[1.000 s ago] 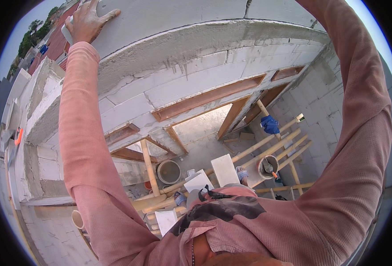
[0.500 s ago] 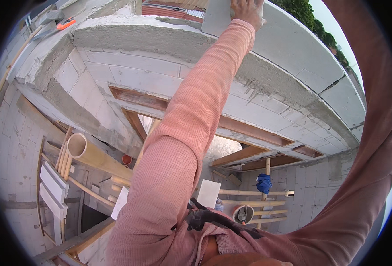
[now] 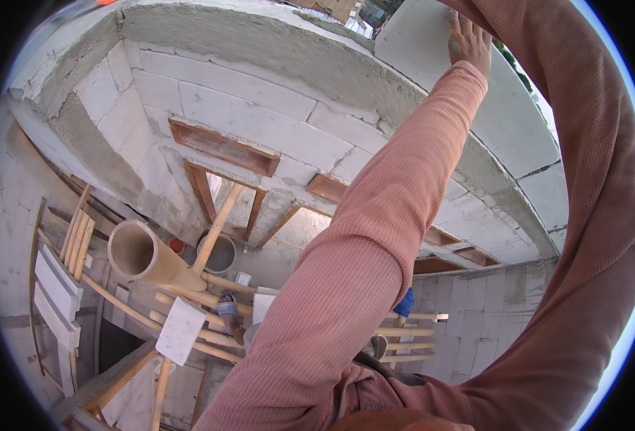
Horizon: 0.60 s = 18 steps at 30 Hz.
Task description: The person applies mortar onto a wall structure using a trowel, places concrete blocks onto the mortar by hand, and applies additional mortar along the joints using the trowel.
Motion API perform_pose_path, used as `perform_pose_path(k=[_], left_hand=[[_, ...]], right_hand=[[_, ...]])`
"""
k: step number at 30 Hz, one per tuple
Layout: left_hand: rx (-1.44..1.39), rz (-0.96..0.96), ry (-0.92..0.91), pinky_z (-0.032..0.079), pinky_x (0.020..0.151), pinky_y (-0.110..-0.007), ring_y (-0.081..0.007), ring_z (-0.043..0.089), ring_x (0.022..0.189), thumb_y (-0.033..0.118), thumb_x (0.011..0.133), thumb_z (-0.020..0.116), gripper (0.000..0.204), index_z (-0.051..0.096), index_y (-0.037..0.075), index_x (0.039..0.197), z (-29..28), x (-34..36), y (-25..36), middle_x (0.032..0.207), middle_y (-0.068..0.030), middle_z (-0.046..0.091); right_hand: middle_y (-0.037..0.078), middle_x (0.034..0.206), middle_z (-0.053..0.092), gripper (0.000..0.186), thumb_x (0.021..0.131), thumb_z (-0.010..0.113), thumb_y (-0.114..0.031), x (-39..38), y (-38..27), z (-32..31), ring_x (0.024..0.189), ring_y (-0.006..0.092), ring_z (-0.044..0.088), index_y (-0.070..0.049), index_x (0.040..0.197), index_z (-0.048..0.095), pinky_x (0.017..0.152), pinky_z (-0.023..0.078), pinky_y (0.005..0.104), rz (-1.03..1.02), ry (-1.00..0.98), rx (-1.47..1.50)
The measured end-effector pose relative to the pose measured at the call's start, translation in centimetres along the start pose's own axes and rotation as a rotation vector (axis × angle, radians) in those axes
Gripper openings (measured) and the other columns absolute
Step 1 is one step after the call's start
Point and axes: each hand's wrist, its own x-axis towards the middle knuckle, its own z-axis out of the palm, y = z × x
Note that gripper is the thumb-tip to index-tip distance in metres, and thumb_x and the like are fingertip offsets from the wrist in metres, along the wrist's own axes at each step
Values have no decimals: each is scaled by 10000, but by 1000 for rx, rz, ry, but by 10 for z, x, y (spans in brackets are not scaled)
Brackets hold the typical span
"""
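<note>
My left hand (image 3: pixel 469 44) lies against a pale grey lightweight block (image 3: pixel 421 39) on top of the wall, its fingers stretched out over the block's face. The block stands on a rough grey mortar band (image 3: pixel 260 47), with another pale block (image 3: pixel 547 194) further right along the same course. My left arm, in a pink ribbed sleeve, crosses the middle of the view. The right arm (image 3: pixel 604 179) curves up along the right side and leaves at the top edge, so my right hand is out of sight.
Below are wooden poles (image 3: pixel 220 352), a wide tan tube (image 3: pixel 134 251), a loose white slab (image 3: pixel 181 332) and a round bucket (image 3: pixel 220 253). A foot in a blue sandal (image 3: pixel 227 309) rests by the poles. Wooden frames (image 3: pixel 224 149) sit in the block wall.
The view has shifted, and my left hand now appears further right and lower, still on the block. More of its fingers show. The sandalled foot and the bucket have come into sight.
</note>
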Motion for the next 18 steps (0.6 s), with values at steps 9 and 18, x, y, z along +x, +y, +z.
perform_pose_path(k=[9, 18], left_hand=[[52, 9, 95, 160, 1178, -578, -356, 287, 1448, 433, 931, 579, 669, 361, 214, 1524, 1, -5, -14, 1548, -83, 386], [27, 165, 118, 207, 1162, -551, -343, 330, 1422, 498, 907, 591, 687, 390, 215, 1500, -4, -28, -26, 1512, -88, 422]], right_hand=[[97, 850, 677, 291, 904, 608, -231, 1, -6, 4, 670, 204, 620, -52, 1125, 666, 544, 509, 350, -24, 11, 15], [89, 866, 671, 312, 915, 605, -248, -28, 3, 13, 693, 195, 616, -55, 1154, 658, 557, 506, 347, -68, 48, 2]])
